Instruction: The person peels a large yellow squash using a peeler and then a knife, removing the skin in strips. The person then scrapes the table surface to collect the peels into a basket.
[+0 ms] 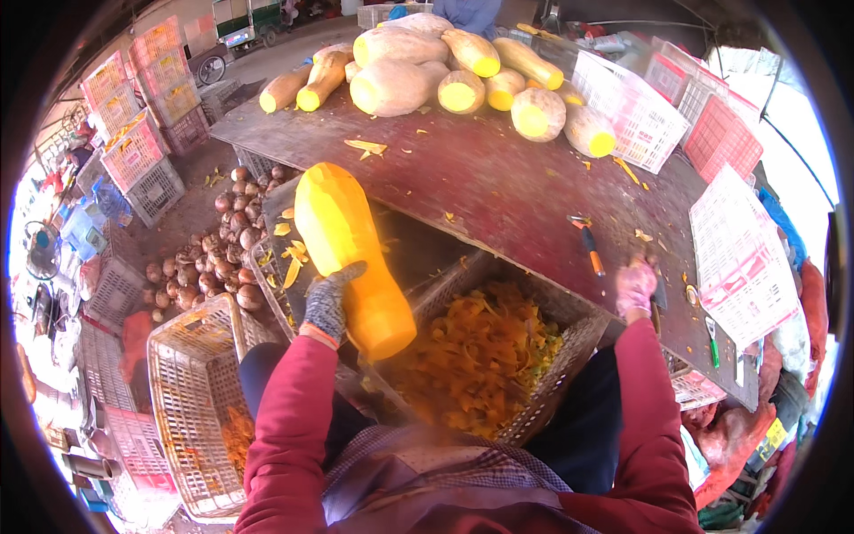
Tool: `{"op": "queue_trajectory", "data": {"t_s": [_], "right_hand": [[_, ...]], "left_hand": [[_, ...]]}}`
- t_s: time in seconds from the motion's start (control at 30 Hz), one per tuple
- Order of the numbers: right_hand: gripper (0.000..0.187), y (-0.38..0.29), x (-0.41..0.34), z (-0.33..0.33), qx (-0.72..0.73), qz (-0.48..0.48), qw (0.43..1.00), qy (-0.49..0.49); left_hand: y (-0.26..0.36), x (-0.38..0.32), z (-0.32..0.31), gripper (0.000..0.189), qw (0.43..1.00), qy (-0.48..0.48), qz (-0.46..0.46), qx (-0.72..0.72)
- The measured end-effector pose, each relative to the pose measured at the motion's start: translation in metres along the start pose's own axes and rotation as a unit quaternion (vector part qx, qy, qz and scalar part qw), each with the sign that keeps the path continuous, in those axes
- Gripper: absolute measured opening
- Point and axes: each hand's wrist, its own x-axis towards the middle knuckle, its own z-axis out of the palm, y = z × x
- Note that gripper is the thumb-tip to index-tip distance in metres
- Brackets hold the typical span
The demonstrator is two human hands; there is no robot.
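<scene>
My left hand (333, 300), in a grey knit glove, grips a peeled orange-yellow squash (353, 260) around its middle, tilted above the left edge of a crate of peelings (480, 354). At the table's right part, my right hand (635, 284), in a thin pinkish glove, is at a knife whose dark blade (660, 294) shows beside it; the fingers are blurred, so the hold is unclear. A peeler with a black and orange handle (592, 250) lies to the left of that hand. Farther right lies a green-handled peeler (713, 344).
Unpeeled squashes with cut ends (393, 87) are piled at the back of the reddish table (467, 160). White plastic crates (740, 260) stand along the right. Onions (227, 240) lie on the ground at left, near a slatted basket (193, 400). Behind the pile is a person's blue sleeve (470, 15).
</scene>
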Motion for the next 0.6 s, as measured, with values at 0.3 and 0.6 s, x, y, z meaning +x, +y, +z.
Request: {"op": "queue_trajectory", "data": {"t_s": [0.3, 0.6], "right_hand": [[0.066, 0.096, -0.01, -0.009, -0.083, 0.038, 0.992, -0.089], [0.038, 0.123, 0.023, 0.024, -0.088, 0.004, 0.994, -0.071]], "left_hand": [[0.01, -0.023, -0.026, 0.038, 0.977, -0.08, 0.097, 0.17], [0.019, -0.061, 0.025, 0.126, 0.776, 0.121, 0.096, 0.612]]}}
